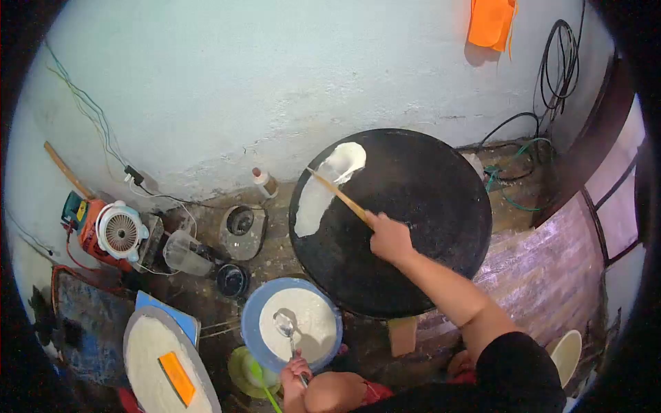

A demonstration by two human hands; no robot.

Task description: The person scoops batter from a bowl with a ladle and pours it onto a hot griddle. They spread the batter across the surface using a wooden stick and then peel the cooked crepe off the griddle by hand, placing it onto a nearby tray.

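Note:
My right hand is wrapped round the end of a wooden spreader, whose far end meets the batter. A curved streak of white batter lies on the left side of the large round black griddle, thickest near the top. Low in the view, my left hand grips the handle of a metal ladle. The ladle's bowl overlaps the white batter in a blue basin, just in front of the griddle's left edge.
Left of the basin, an orange scraper lies on a white-covered round surface. Beside a green bowl stands a green-handled utensil. A small fan, a clear jug and a bottle stand farther back.

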